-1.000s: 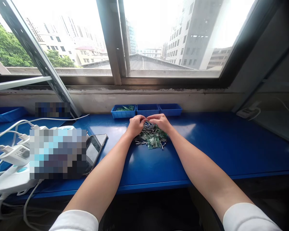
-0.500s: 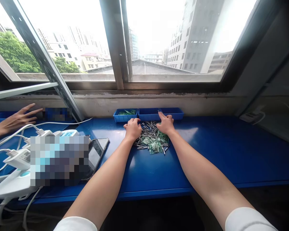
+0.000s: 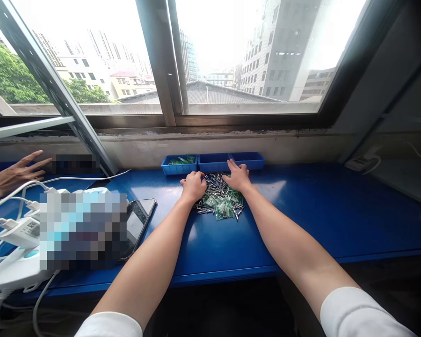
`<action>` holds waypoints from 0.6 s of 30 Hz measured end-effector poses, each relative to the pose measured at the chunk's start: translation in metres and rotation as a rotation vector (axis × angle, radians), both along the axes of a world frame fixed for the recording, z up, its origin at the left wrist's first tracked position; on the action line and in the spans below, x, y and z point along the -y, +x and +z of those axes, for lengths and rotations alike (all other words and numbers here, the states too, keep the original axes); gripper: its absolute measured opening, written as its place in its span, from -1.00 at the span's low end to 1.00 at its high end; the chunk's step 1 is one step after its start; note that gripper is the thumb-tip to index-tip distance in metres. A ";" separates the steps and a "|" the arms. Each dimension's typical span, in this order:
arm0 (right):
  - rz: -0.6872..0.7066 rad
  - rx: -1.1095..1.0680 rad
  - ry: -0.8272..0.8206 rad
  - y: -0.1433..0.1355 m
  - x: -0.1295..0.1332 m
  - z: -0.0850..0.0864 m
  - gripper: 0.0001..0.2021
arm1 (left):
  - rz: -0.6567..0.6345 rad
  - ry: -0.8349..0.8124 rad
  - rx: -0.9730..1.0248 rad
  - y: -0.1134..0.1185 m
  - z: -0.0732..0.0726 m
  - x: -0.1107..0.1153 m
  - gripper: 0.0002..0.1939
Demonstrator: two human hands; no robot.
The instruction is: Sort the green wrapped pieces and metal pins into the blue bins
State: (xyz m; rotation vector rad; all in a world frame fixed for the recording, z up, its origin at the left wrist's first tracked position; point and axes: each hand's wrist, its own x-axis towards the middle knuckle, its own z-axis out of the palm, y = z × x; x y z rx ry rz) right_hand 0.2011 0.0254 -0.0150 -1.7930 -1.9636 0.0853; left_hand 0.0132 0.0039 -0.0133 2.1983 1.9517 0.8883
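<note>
Your left hand [image 3: 193,186] is at the left edge of a heap of slim metal pins [image 3: 215,182], fingers curled inward; whether it grasps a pin cannot be told from this view. Your right hand [image 3: 237,176] is released, fingers extended and thumb apart, reaching over the far right part of the heap, its fingertips overlapping the near side of the middle blue bin [image 3: 210,164]; contact with that bin cannot be confirmed.

The pins lie loose and crossed on the blue worktop [image 3: 319,210], between your wrists. Green-tinted plastic packets [image 3: 224,209] are mixed in on the near and right sides of the heap; one lies flat at its near edge, with a few pins beside it.

Three bins stand in a row on the far side, beyond your hands. The left bin [image 3: 180,171] contains green pieces; the right bin [image 3: 254,162] adjoins the middle one.

To the left of your left forearm lies a smartphone [image 3: 142,217], dark screen up, near a white power strip [image 3: 12,269] with white chargers [image 3: 23,231] plugged in. Farther left, a co-worker's hand [image 3: 16,178] shows with fingers spread.
</note>
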 end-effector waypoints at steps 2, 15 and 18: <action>0.001 0.005 -0.006 0.000 0.000 0.000 -0.29 | -0.011 -0.004 0.001 0.000 0.000 0.000 -0.73; -0.015 -0.025 -0.017 0.000 0.001 0.000 -0.30 | -0.080 -0.046 -0.048 0.001 0.003 0.005 -0.68; -0.013 -0.062 0.041 0.000 0.001 0.001 -0.33 | -0.112 -0.059 -0.065 0.001 0.005 0.008 -0.69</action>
